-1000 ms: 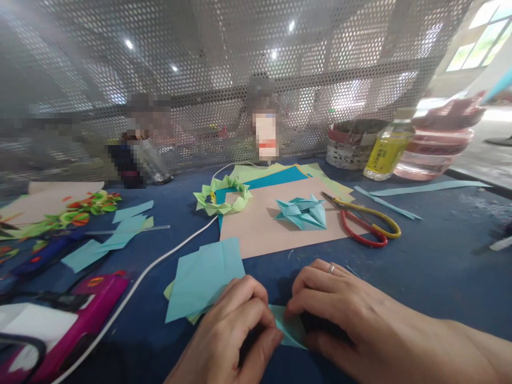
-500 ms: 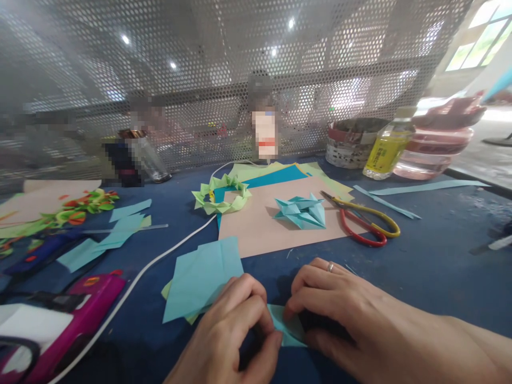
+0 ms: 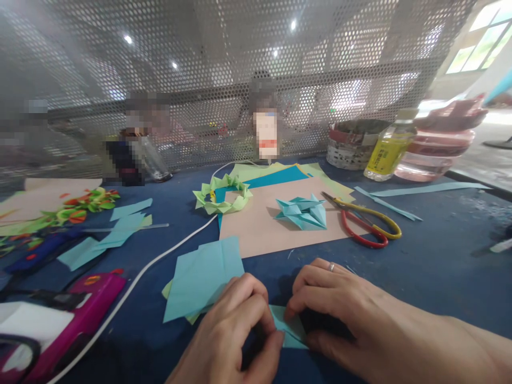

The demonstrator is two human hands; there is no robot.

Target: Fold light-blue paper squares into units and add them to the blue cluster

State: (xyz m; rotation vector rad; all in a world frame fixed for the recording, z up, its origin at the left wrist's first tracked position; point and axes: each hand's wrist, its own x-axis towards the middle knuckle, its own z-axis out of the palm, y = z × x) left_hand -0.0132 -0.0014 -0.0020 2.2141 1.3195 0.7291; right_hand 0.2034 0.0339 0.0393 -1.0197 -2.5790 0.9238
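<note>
We've got both hands, left hand (image 3: 236, 330) and right hand (image 3: 340, 314), pinching a small teal paper piece (image 3: 288, 329) on the table (image 3: 432, 266).

Count's in: two hands, left hand (image 3: 232, 333) and right hand (image 3: 340, 312), one teal piece (image 3: 291, 332) at six o'clock, one scissors (image 3: 366, 224) at two, one bottle (image 3: 390, 146) at one, one green wreath (image 3: 222, 194) at eleven, two strips (image 3: 388, 204) at two.

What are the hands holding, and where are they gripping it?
A small teal paper: left hand pinches its left edge, right hand presses its right edge.
</note>
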